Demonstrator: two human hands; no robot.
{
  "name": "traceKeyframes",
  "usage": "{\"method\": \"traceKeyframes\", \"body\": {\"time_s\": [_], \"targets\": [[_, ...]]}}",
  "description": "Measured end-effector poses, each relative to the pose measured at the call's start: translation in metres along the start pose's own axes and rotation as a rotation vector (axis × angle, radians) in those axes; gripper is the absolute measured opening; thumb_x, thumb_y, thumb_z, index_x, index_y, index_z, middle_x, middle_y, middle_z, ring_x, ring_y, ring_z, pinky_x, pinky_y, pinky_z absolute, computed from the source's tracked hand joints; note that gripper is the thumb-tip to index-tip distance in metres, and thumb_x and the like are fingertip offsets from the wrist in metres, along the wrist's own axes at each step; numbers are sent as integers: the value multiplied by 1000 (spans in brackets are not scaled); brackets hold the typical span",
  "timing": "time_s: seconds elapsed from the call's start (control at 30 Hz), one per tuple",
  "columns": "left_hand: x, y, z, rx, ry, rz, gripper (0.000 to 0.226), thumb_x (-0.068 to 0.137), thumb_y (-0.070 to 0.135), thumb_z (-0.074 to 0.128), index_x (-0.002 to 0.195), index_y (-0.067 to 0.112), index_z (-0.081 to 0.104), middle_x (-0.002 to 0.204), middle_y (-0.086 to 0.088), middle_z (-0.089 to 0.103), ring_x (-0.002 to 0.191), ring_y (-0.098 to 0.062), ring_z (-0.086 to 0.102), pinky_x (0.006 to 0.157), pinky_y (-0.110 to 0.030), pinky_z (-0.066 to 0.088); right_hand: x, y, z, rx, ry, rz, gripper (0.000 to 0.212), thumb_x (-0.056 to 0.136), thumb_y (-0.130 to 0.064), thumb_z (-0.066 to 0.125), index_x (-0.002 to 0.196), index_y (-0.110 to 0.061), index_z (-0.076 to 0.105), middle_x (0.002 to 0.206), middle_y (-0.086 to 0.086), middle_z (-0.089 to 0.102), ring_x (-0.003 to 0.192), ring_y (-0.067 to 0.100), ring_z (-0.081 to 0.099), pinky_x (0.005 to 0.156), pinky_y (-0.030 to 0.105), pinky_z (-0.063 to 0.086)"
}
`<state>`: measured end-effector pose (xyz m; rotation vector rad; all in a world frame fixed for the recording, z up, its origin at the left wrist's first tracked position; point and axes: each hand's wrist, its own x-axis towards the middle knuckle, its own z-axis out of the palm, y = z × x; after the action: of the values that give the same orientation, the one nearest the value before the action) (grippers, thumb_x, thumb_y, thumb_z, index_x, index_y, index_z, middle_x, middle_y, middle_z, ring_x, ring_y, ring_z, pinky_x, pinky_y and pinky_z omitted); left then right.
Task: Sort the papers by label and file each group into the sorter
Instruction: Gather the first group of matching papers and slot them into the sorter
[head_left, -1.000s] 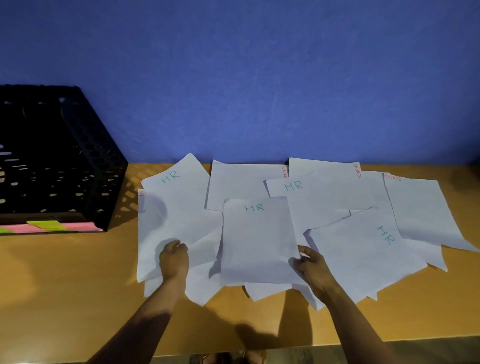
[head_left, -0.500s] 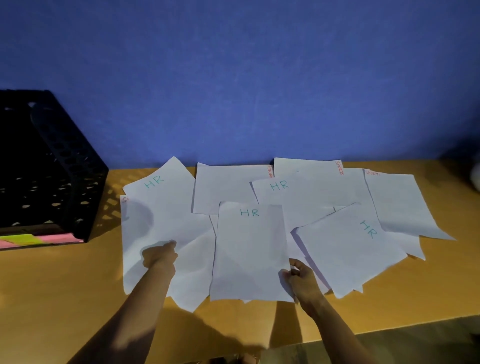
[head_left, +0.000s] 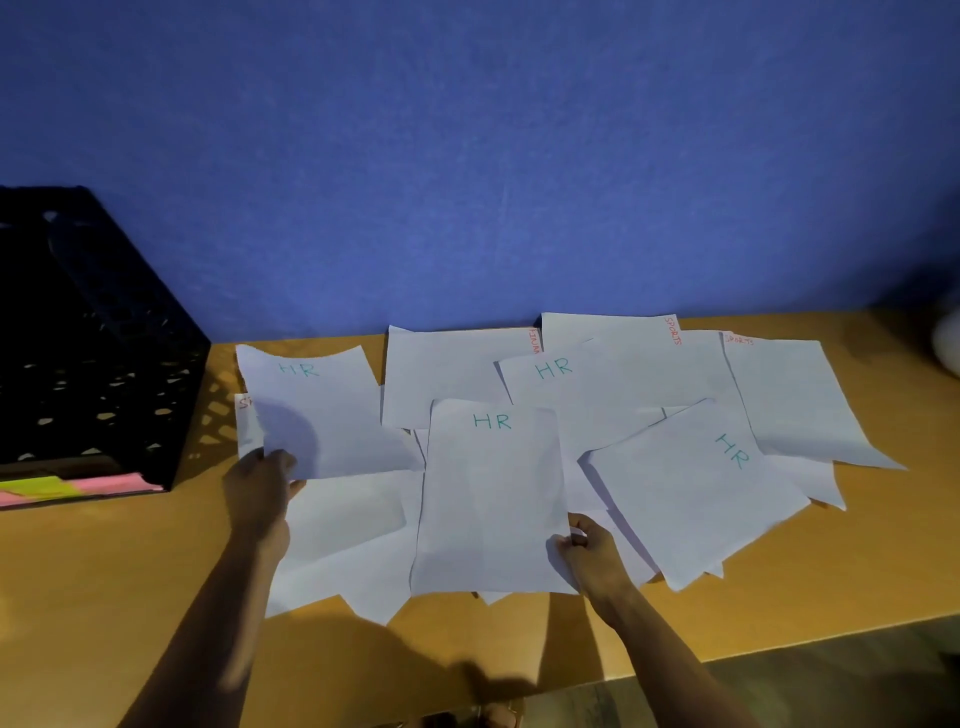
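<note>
Several white papers lie overlapping on the wooden table (head_left: 104, 571), some marked HR in green, others SPORTS in red. My left hand (head_left: 260, 486) pinches the lower left corner of the left HR sheet (head_left: 332, 410), which curls up off the pile. My right hand (head_left: 589, 553) grips the lower right edge of the middle HR sheet (head_left: 488, 499). Another HR sheet (head_left: 691, 488) lies tilted at the right, and a fourth HR sheet (head_left: 587, 395) lies behind. A SPORTS sheet (head_left: 795, 400) sits at the far right. The black sorter (head_left: 98, 364) stands at the left.
Pink and yellow-green tabs (head_left: 62, 488) show at the sorter's base. The blue wall (head_left: 467, 156) rises right behind the papers. The table's front edge (head_left: 779, 649) runs near my right forearm. A pale object (head_left: 948, 338) sits at the far right edge.
My left hand has lifted the left HR sheet by its corner and turned it more upright. My right hand slid down the edge of the middle HR sheet and closed on it.
</note>
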<state>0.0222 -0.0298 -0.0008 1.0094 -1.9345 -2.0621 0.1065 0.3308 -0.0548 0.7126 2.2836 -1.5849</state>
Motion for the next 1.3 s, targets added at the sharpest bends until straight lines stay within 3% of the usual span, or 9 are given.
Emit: {"method": "traceKeyframes", "body": {"time_s": [0.27,0.5,0.63,0.73,0.83,0.93,1.07,1.13,1.3], "targets": [[-50,54,-21,-185,-65,183,38,72,3,54,108,8,63,113,-10,68,106,-30,64,81,-43,57,-3,-4,11,16,-55,36,18,89,13,52,102,9,64,88,19,67,73,19,62,60,12,48],[-84,20,-13,-154,-215,88,26,80,-2,56,86,20,70,82,5,71,84,-20,64,64,-31,54,-5,-7,13,68,-79,29,18,90,12,50,100,8,65,83,24,64,75,24,59,62,21,45],[-99,-20,7,-160,-289,-82,32,81,-8,54,99,11,72,100,-9,74,93,-30,69,75,-41,55,-9,-7,11,114,-103,48,21,94,6,50,104,-2,67,93,26,66,74,23,59,64,24,46],[-103,-47,20,-71,-207,-229,28,85,-6,55,104,8,70,109,-18,69,104,-39,63,92,-56,50,-11,-9,10,188,-106,37,20,95,4,52,107,-3,66,103,26,67,87,34,66,80,36,56],[-110,-62,27,17,-194,-256,26,88,-3,55,109,9,66,108,-14,68,102,-35,61,84,-44,52,-16,-11,7,257,-123,36,23,95,7,49,112,0,64,93,24,67,68,28,62,60,27,51],[-116,-65,30,191,-261,-191,27,90,0,54,113,11,63,109,-11,67,99,-30,61,80,-41,51,-20,-12,4,339,-112,26,29,96,7,49,106,-12,68,102,21,70,83,46,62,67,33,48],[-118,-64,28,407,-285,-87,16,84,11,65,99,16,66,95,-4,69,90,-25,62,71,-32,47,-23,-13,0,370,-120,4,33,96,6,49,107,-19,68,96,11,74,54,7,61,49,17,44],[-114,-63,27,421,-273,-68,10,82,17,70,90,14,65,88,-4,67,92,-30,62,68,-31,46,-23,-10,-2,363,-116,7,32,97,5,49,111,-17,67,96,10,74,51,3,57,47,16,43],[-93,-66,28,119,-334,-382,45,90,36,65,130,21,56,127,-5,59,123,-31,49,102,-53,43,-27,-3,-5,394,-162,-24,31,100,0,47,117,-19,64,100,6,76,55,24,56,53,22,43]]}}
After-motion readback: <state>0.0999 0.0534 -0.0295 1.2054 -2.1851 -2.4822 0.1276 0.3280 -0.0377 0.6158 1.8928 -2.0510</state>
